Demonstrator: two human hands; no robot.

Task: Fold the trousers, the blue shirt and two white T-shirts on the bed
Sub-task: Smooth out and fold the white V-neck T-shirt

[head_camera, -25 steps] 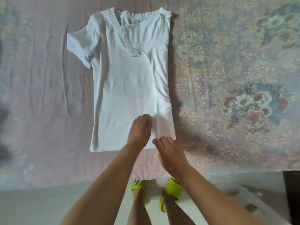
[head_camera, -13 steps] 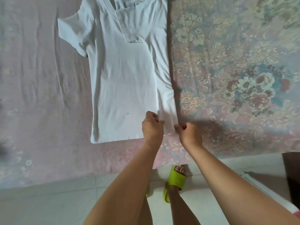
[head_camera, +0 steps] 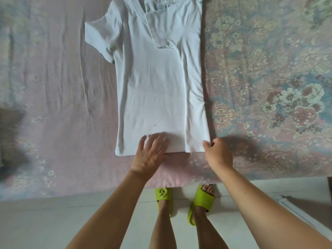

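— T-shirt (head_camera: 158,83), white, lies flat on the bed (head_camera: 53,87), its right side and sleeve already turned in; we have one sleeve left sticking out.

— And our hands?

— Our left hand (head_camera: 150,153) is spread wide, fingers resting on the hem, though blurred, so how firmly it presses we cannot tell. Our right hand (head_camera: 218,155) pinches the hem's near right corner.

— What might spoil it?

— If we tug that corner unevenly, the folded flap could slide open or wrinkle; the sheet beneath may bunch too.

— Any baskets or boxes?

— None in view; trousers and blue shirt are not visible either.
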